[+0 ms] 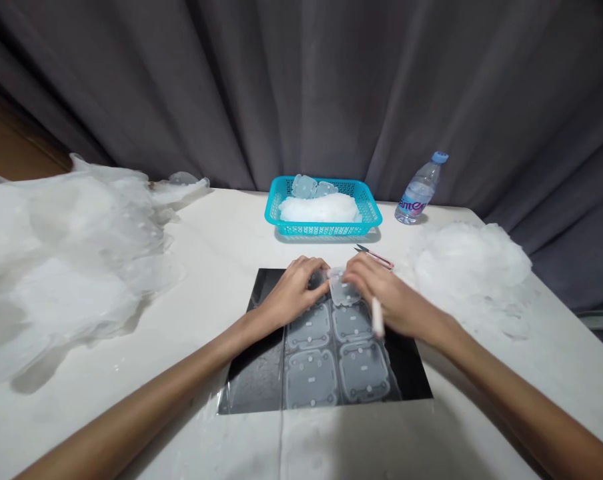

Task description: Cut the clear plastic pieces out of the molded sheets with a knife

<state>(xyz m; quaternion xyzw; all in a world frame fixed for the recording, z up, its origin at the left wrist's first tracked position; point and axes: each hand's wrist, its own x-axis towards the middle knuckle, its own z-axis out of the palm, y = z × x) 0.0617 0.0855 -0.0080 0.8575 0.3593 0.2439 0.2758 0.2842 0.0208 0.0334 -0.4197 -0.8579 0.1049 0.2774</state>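
A clear plastic sheet of moulded square pockets (331,353) lies on a black mat (254,377) in front of me. My left hand (294,290) presses down on the sheet's far left corner, fingers curled. My right hand (381,293) pinches a single clear plastic pocket piece (342,288) at the sheet's far edge, and a thin white stick-like tool (377,317) lies along its palm. Both hands nearly meet at that piece.
A teal basket (369,212) holding clear plastic pieces stands behind the mat. Small pink-handled snips (376,257) lie beside it. A water bottle (420,190) stands at the back right. Heaps of clear plastic sit at the left (66,247) and right (469,263). Grey curtain behind.
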